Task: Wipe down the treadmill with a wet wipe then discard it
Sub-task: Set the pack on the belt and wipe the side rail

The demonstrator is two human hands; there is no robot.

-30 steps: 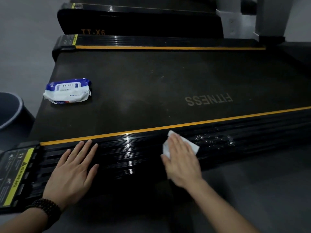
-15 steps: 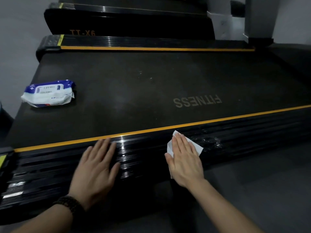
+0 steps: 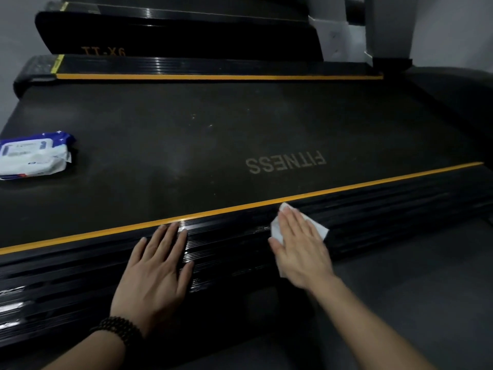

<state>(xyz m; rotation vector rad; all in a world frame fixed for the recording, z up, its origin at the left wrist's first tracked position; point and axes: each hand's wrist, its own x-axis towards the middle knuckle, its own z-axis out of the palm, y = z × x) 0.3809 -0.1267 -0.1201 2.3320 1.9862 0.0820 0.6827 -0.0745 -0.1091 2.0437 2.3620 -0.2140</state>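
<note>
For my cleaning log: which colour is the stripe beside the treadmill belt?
Orange-yellow stripe, seen clearly in the head view.

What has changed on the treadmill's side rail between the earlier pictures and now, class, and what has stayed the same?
The right hand has slid the wet wipe rightward along the ribbed side rail, toward the far end of the yellow stripe. The left hand has followed it along the rail, away from the warning label. Nothing was picked up or released: the wipe stays pressed flat, and the wipe pack remains on the belt.
</note>
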